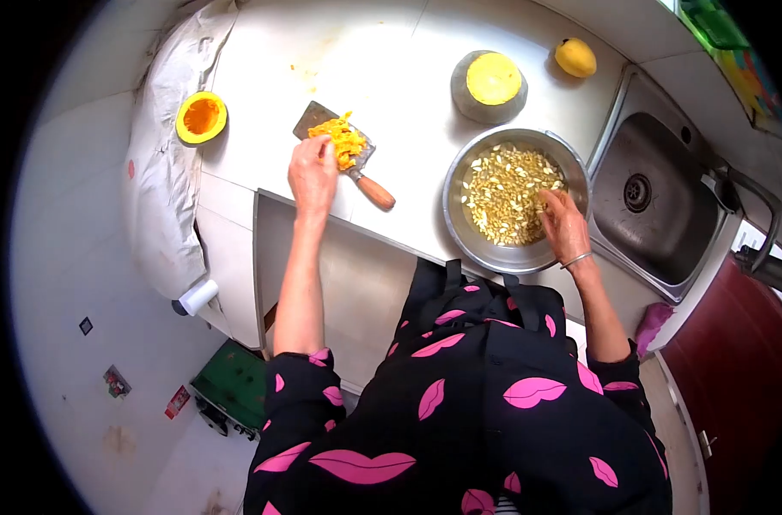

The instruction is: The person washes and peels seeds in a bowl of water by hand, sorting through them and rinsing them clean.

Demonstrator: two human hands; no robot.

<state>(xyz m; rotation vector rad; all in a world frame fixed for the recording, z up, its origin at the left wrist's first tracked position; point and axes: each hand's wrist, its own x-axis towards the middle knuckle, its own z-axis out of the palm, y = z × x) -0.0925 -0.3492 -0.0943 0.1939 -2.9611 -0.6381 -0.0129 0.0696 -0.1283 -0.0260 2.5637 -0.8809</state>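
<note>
My left hand (312,176) is closed, its fingertips at the stringy orange pumpkin pulp (343,142). That pulp lies heaped on the blade of a cleaver (375,190) with a wooden handle, flat on the counter. Whatever the left fingers hold is hidden. On the right, a metal basin (453,202) contains many pumpkin seeds (507,193), apparently in liquid. My right hand (564,227), with a bracelet at the wrist, reaches over the basin's right side. Its fingers are curled together at the seeds, and I cannot see what is between them.
A hollowed pumpkin piece (217,118) sits at the counter's left, by a pale cloth cover (163,163). Behind the basin stands a larger cut pumpkin (485,107), with a yellow fruit (575,57) farther back. A steel sink (666,223) with a faucet (773,210) is on the right.
</note>
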